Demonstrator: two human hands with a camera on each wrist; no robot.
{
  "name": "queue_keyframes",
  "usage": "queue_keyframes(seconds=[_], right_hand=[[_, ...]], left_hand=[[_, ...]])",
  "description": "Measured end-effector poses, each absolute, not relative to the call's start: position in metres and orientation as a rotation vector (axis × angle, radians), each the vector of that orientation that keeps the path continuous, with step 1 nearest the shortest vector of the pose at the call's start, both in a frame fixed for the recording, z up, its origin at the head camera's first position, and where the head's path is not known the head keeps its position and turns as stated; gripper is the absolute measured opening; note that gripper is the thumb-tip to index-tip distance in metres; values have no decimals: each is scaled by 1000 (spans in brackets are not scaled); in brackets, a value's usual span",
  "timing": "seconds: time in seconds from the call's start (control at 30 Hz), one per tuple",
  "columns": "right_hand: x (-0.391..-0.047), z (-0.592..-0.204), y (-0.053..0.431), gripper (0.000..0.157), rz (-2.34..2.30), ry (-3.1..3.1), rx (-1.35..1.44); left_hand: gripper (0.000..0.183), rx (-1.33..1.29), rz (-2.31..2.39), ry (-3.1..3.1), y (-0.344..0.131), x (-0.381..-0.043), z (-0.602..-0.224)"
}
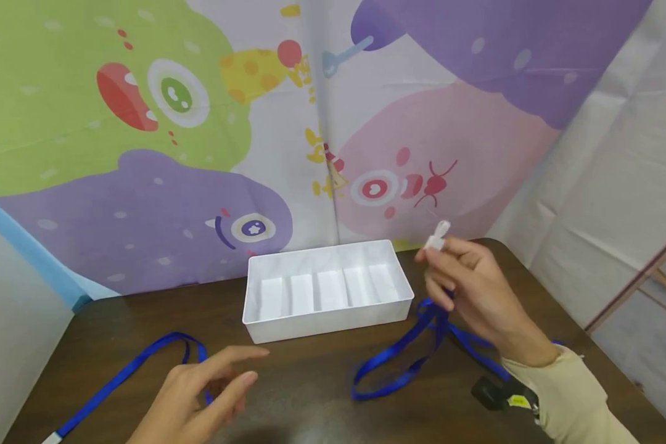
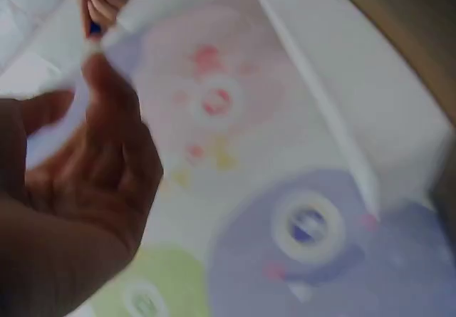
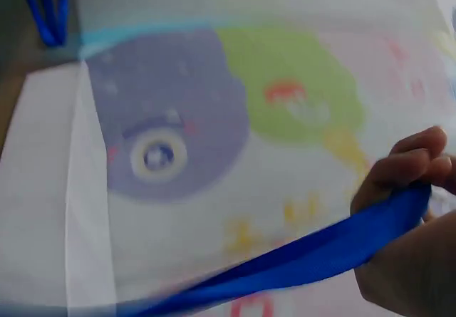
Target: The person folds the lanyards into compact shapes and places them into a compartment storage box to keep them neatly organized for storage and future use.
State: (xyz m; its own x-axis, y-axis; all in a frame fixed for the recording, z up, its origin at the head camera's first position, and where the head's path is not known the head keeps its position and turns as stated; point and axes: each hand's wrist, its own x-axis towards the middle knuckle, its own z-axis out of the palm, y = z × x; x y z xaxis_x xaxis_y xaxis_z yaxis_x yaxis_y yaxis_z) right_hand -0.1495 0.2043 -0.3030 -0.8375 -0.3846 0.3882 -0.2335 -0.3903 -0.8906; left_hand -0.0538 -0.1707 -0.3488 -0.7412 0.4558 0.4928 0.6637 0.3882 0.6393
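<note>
My right hand (image 1: 480,283) pinches the white plastic clip (image 1: 436,239) of a blue lanyard above the table, to the right of the box. The lanyard's blue strap (image 1: 388,357) hangs from this hand and loops down over the tabletop; in the right wrist view the strap (image 3: 320,253) runs out from the curled fingers. My left hand (image 1: 200,398) is held over the front left of the table with thumb and forefinger apart and nothing between them. Another blue lanyard (image 1: 127,370) lies beside it on the left, partly hidden by the hand.
A white box (image 1: 327,320) with several compartments stands at the back of the dark wooden table (image 1: 305,382). Behind it hangs a cartoon-printed cloth (image 1: 288,209). A black object with a yellow label (image 1: 517,401) is near the right sleeve.
</note>
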Motion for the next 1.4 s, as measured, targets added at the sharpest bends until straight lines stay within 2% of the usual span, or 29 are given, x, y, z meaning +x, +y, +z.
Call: queue_keyframes(seconds=[0.07, 0.23, 0.33, 0.43, 0.53, 0.6, 0.77, 1.0, 1.17, 1.4], right_hand=[[-136, -297, 185, 16, -2154, 1904, -945], [-110, -293, 144, 9, -1740, 2095, -1124], [-104, -296, 135, 6, -1697, 2104, -1162], [-101, -301, 133, 14, -1772, 2081, -1114], [-99, -308, 134, 20, -1840, 2041, -1077], [-99, -313, 135, 15, -1855, 2014, -1111], [-95, -322, 135, 8, -1838, 1978, -1190], [-89, -336, 148, 17, -1790, 1929, -1238], [-84, -349, 165, 24, -1741, 1908, -1173], [-84, -360, 186, 28, -1674, 1888, -1085]], left_hand=[[43, -945, -1247, -2361, -150, -57, -334], [32, -1046, -1280, -2211, -93, -71, -310], [17, -1052, -1237, -2081, -74, -78, -308], [7, -980, -1203, -1964, -71, -81, -308], [6, -940, -1259, -1913, -75, -80, -306], [4, -952, -1328, -1911, -78, -80, -303], [15, -928, -1405, -1920, -85, -79, -295], [1, -752, -1428, -1855, -112, -84, -282], [4, -544, -1416, -1892, -145, -97, -276], [11, -395, -1477, -1896, -181, -105, -275]])
